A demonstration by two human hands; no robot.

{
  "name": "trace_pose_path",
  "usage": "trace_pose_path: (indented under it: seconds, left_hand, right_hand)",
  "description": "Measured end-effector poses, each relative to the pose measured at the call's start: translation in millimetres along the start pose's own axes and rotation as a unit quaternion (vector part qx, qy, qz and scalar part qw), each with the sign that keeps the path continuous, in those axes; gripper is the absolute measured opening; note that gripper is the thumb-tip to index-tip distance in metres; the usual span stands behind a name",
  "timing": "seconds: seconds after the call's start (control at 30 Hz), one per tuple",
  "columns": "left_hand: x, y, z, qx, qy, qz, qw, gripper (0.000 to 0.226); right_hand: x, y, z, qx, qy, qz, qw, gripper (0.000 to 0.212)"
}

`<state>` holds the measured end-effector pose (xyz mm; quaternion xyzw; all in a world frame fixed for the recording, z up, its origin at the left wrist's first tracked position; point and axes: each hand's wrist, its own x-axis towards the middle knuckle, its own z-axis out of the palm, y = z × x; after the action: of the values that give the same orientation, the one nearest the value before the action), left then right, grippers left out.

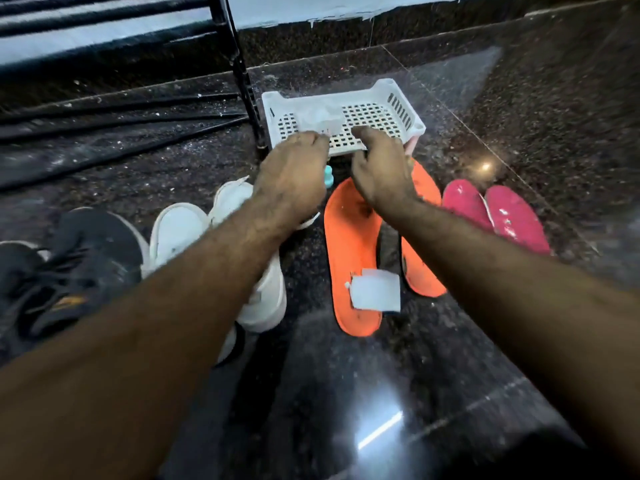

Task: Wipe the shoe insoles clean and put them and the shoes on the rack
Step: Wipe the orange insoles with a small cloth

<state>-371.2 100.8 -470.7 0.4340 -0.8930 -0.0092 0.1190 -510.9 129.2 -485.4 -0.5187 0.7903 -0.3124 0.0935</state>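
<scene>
Two orange insoles (353, 244) (427, 188) lie on the dark floor, with a white wipe (375, 289) on the left one. Two pink insoles (462, 202) (517, 220) lie to their right. To the left stand a pair of white shoes (176, 230) and a pair of black shoes (86, 251). Both hands reach into a white perforated basket (377, 112). My left hand (294, 171) pinches a white packet (325, 124) inside it. My right hand (377, 171) curls over the basket's near rim, thumb below.
The black metal shoe rack (239, 64) stands at the back left, its low bars (104, 123) running along the floor. A small teal bottle (328, 176) peeks out between my hands. A granite skirting and pale wall close the back.
</scene>
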Motion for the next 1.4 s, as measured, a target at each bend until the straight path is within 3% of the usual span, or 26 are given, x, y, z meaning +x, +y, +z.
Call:
trace_pose_path:
  seconds: [0.13, 0.3, 0.57, 0.87, 1.03, 1.1, 1.27, 1.33, 1.4]
  left_hand:
    - [-66, 41, -4, -0.086, 0.035, -0.004, 0.996, 0.034]
    - [-130, 69, -23, -0.111, 0.029, -0.004, 0.993, 0.047]
    - [-192, 78, -36, -0.115, 0.016, -0.016, 0.993, 0.047]
    - [-186, 72, 4, -0.172, -0.036, -0.063, 0.982, 0.053]
    - [-178, 79, 10, -0.22, -0.038, -0.12, 0.967, 0.046]
    - [-151, 64, 60, -0.229, -0.074, -0.156, 0.958, 0.043]
    - [-166, 85, 56, -0.245, -0.052, -0.147, 0.957, 0.045]
    - [-161, 82, 62, -0.295, -0.031, -0.174, 0.939, 0.052]
    - [-157, 80, 62, -0.374, -0.002, -0.24, 0.896, 0.065]
  right_hand:
    - [-67, 9, -27, 0.065, 0.013, -0.001, 0.998, 0.049]
    - [-140, 20, -53, 0.094, -0.008, 0.007, 0.996, 0.047]
    - [-192, 27, -66, 0.04, -0.096, -0.004, 0.995, 0.047]
    - [-177, 43, -49, -0.035, -0.227, -0.003, 0.973, 0.049]
    - [-167, 37, -54, -0.094, -0.227, -0.047, 0.968, 0.037]
    - [-133, 53, -15, -0.118, -0.257, -0.034, 0.959, 0.04]
    - [-145, 53, -26, -0.146, -0.249, -0.058, 0.956, 0.044]
    - [-143, 52, -23, -0.159, -0.257, -0.056, 0.951, 0.042]
    - [-144, 50, -25, -0.142, -0.274, -0.032, 0.951, 0.043]
